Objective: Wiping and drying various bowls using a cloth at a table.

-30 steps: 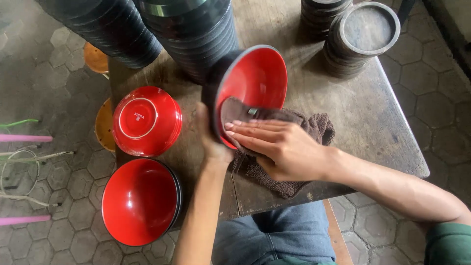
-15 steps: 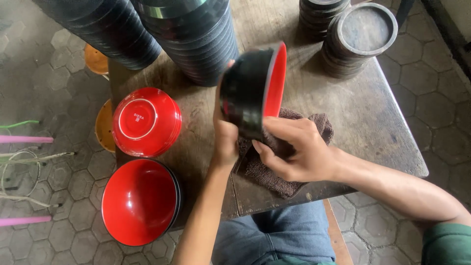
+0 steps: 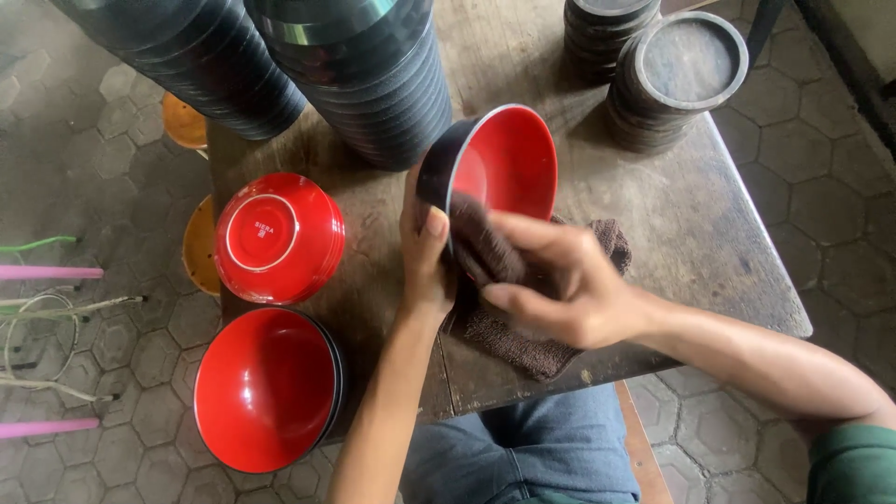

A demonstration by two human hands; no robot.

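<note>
My left hand [image 3: 425, 257] grips the rim of a bowl [image 3: 509, 159] that is red inside and black outside, tilted so its red inside faces right. My right hand [image 3: 560, 280] presses a brown cloth [image 3: 485, 247] against the bowl's lower inner edge. The rest of the cloth [image 3: 509, 336] lies on the wooden table [image 3: 709, 233] under my hands.
An upturned red bowl [image 3: 278, 236] sits on the table's left edge. A stack of red bowls [image 3: 266, 387], open side up, stands lower left. Tall stacks of black bowls [image 3: 359, 65] rise at the back, and round dark lids [image 3: 686, 70] are stacked back right. Paved floor surrounds the table.
The bowl in my left hand has turned from showing its black outside to showing its red inside. My right hand has moved the cloth from below the bowl onto its inner rim.
</note>
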